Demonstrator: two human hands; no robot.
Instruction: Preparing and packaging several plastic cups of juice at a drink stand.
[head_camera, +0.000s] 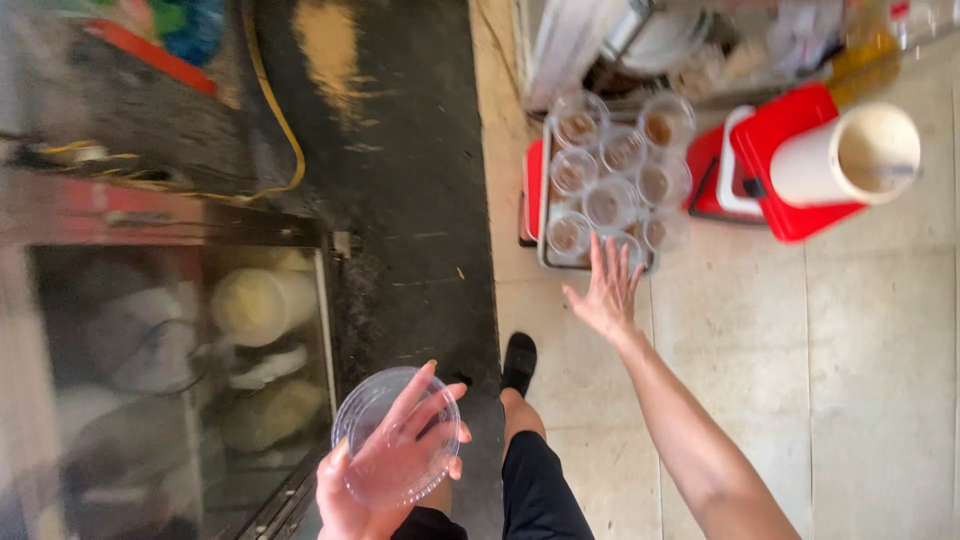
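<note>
Nearest the camera, the left hand (385, 470) holds a clear plastic dome lid (397, 437) low in the view, beside a glass-fronted cabinet (170, 370); the fingers (425, 400) lie spread across the top of the lid, seen through the clear plastic, with the thumb side hidden beneath, so the grip itself is only partly visible; the lid is tilted towards the camera and lifted clear of any surface. Just right of it, the person's leg in dark trousers (540, 490) and a black shoe (519, 362) stand at the edge where a dark mat (400, 180) meets a pale tiled floor (850, 380). Further out, the right hand (605, 295) is stretched forward at arm's length, palm down; its fingers (600, 262) are extended and slightly spread, holding nothing; the fingertips reach the near edge of a metal tray (545, 262). The tray rests on the floor and carries a cluster of clear plastic cups (612, 170), upright and packed close together, each with a brownish content at the bottom. Just right of the tray stands a red cooler box (780, 215); a white cylindrical container (848, 155) lies on its side on top of it, open end facing right. Beyond the tray, cluttered items are too blurred to identify.
</note>
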